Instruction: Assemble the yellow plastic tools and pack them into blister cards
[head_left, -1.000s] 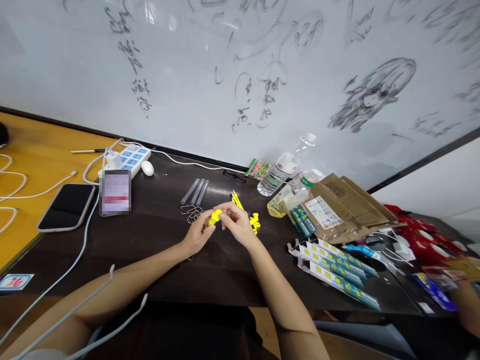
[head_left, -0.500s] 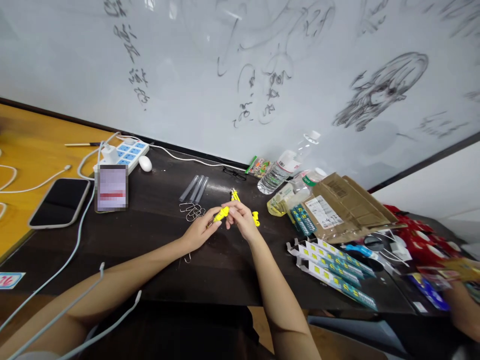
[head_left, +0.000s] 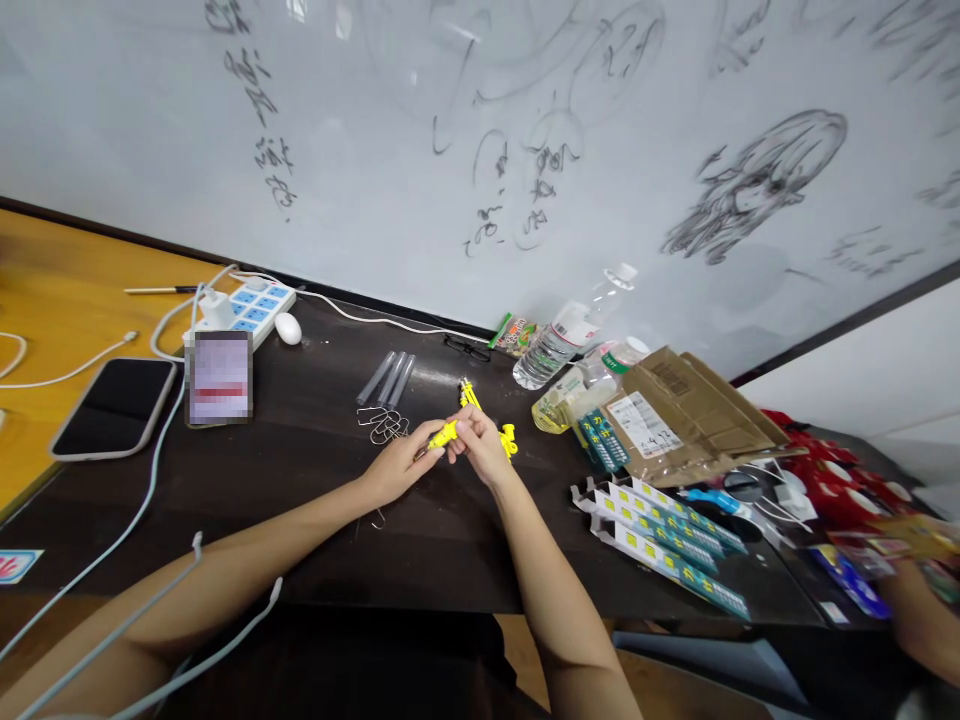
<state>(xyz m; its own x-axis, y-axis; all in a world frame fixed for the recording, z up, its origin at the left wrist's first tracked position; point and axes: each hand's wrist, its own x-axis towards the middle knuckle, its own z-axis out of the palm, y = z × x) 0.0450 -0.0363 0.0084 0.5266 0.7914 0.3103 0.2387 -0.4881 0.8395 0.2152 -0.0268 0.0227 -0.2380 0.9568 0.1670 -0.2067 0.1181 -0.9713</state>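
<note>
Above the dark tabletop, my left hand (head_left: 401, 465) has its fingers closed around one end of a small yellow plastic piece (head_left: 444, 435). The fingertips of my right hand (head_left: 482, 443) pinch the other end, and parts of the piece are hidden by the fingers. Just beyond my right hand lies a longer yellow part (head_left: 469, 393) with a metallic tip. Another yellow part (head_left: 508, 440) shows beside my right wrist. Several bent metal wire hooks (head_left: 386, 427) rest left of my hands, and a single hook (head_left: 379, 520) lies below my left hand. Clear plastic tubes (head_left: 388, 378) sit behind the hooks.
On the right are flat printed cartons (head_left: 667, 550), a brown cardboard box (head_left: 690, 410) and bottles (head_left: 551, 345). A power strip (head_left: 259, 305), a phone (head_left: 116, 408) and white cables lie left. A whiteboard (head_left: 375, 180) stands behind. Another person's arm (head_left: 926, 620) is at the far right.
The yellow piece has tilted flatter and sits slightly lower between my hands. My right fingers have shifted along it. The view has moved slightly.
</note>
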